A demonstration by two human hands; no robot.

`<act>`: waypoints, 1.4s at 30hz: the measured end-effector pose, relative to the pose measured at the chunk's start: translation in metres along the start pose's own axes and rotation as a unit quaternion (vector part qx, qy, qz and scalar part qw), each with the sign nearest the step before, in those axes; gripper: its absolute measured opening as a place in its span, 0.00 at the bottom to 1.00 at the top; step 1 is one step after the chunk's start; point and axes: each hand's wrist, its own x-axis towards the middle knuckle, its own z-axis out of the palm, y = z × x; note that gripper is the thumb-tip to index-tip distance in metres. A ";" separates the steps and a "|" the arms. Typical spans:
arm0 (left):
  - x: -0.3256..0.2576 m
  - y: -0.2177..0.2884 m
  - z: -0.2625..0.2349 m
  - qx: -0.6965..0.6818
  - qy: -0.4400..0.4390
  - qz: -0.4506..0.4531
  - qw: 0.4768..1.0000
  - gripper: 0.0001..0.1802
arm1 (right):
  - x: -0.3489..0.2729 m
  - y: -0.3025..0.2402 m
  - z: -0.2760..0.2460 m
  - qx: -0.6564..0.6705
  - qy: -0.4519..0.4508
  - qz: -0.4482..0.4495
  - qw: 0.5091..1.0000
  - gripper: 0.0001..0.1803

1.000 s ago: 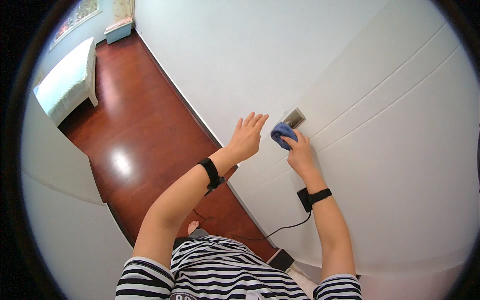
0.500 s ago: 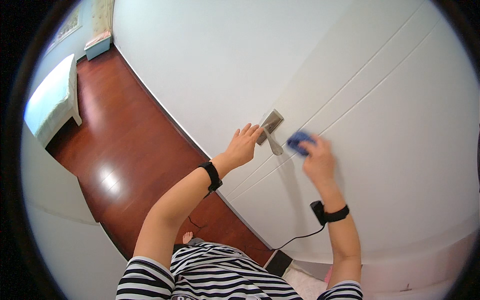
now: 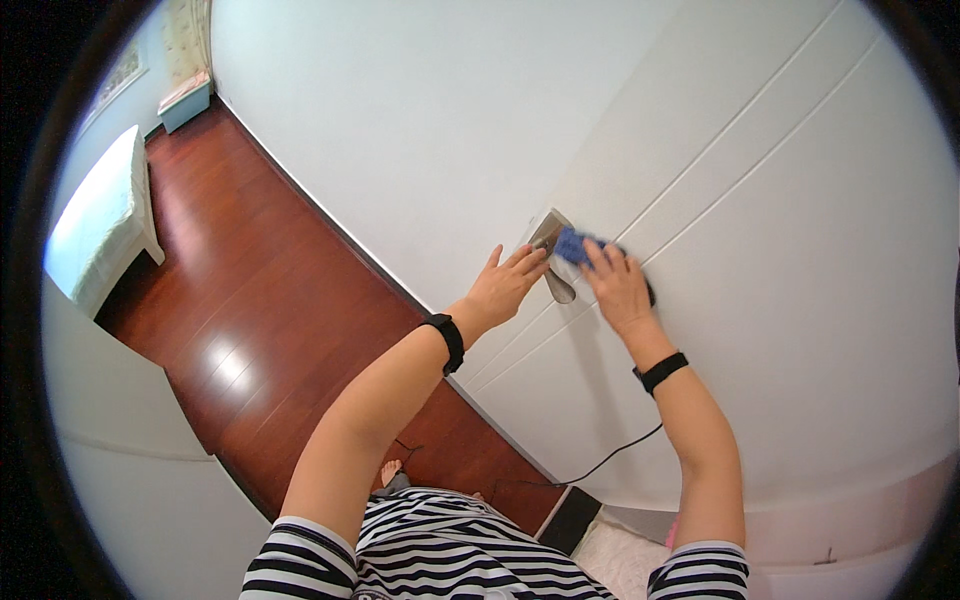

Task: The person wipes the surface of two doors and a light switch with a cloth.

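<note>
A white door (image 3: pixel 780 300) with a metal handle plate (image 3: pixel 552 222) and a curved lever (image 3: pixel 561 288) is in front of me. My left hand (image 3: pixel 505 285) lies at the plate's lower edge with its fingers stretched out and touching the metal near the lever. My right hand (image 3: pixel 620 288) is closed on a blue cloth (image 3: pixel 574 246), pressed against the plate's right edge and the door beside it. The part of the cloth under my fingers is hidden. Both wrists carry black straps.
Red-brown wooden floor (image 3: pixel 270 310) stretches along the wall to the left. A bed (image 3: pixel 105 230) and a light-blue box (image 3: pixel 186 103) stand at the far left. A thin black cable (image 3: pixel 610 455) hangs below my right wrist. A pale mat (image 3: pixel 620 555) lies at the bottom.
My right hand has swung up and left, bringing the blue cloth from the bare door onto the handle plate's edge. My left hand stays at the plate, its fingers shifted slightly.
</note>
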 end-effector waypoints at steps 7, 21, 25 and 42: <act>0.001 0.004 -0.004 -0.004 -0.018 -0.007 1.000 0.36 | -0.032 -0.026 0.029 0.048 0.021 0.011 0.999 0.11; 0.013 0.019 0.008 0.044 0.016 -0.022 0.999 0.33 | -0.047 0.041 -0.053 -0.065 0.011 -0.013 0.998 0.07; 0.012 0.023 0.004 0.061 -0.009 -0.048 0.997 0.28 | -0.002 0.109 -0.116 -0.187 0.158 0.132 0.960 0.12; 0.009 0.034 0.009 0.090 0.022 -0.080 0.992 0.32 | -0.099 -0.015 0.010 0.013 -0.038 -0.016 0.999 0.19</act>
